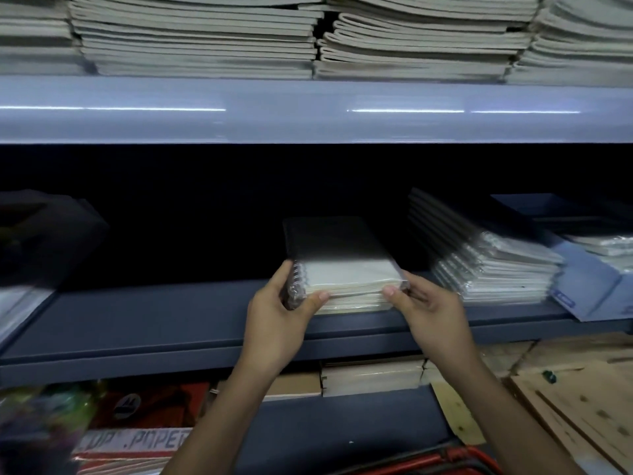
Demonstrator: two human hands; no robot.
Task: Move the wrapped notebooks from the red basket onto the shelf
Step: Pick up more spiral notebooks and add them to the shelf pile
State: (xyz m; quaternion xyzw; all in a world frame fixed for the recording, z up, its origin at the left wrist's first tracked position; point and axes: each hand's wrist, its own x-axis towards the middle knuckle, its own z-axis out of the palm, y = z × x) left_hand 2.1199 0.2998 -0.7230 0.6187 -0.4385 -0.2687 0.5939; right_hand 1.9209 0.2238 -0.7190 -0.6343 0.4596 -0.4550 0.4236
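Both hands, left hand [277, 311] and right hand [430, 311], clamp the notebook stack [346, 269], its front end at the shelf [171, 323] edge. I'd slide it in level, square with the neighbouring pile [493, 269].

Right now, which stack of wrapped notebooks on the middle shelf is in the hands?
The centre stack: left hand and right hand grip its front corners. The fanned stack on its right lies untouched.

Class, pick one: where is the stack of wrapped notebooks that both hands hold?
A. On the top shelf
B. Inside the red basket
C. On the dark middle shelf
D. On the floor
C: the left hand and right hand grip the wrapped notebook stack on the dark middle shelf.
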